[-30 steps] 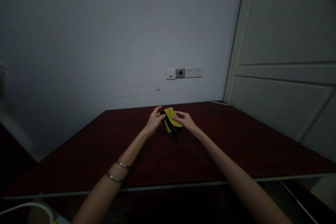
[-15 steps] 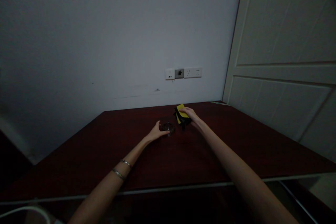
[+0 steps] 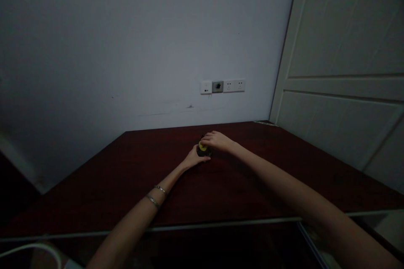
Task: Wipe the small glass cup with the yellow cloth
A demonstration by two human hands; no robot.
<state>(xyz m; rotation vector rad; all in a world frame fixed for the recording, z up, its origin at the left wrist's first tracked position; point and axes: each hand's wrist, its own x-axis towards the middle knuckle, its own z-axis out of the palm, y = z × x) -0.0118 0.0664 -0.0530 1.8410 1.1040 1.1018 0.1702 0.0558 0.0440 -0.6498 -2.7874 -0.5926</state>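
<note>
So, head cam, the only view here, and it's pretty dim. Both hands are working together over a dark red tabletop [image 3: 221, 193], somewhat toward its far side. The left hand [image 3: 195, 158] is curled around the side of a small dark round dish [image 3: 208, 154], thumb along the near edge. It looks like glass to me, but it's small and murky, so don't hold me to that.

The right hand [image 3: 216, 141] comes in from above and has a yellow-and-black cloth [image 3: 203, 147] pinched under its bent fingers, pressed down at the dish. The cloth is right between the two hands, mostly covered by the right one, with a yellow patch peeking out.

Two silvery bracelets [image 3: 152, 200] sit on the left forearm [image 3: 139, 222]. Behind the table there's a pale wall [image 3: 126, 42] with a row of white and grey socket plates [image 3: 234, 85], plus a panelled door [image 3: 344, 50] over on the right. A white cable [image 3: 34, 246] loops through the bottom left corner.
</note>
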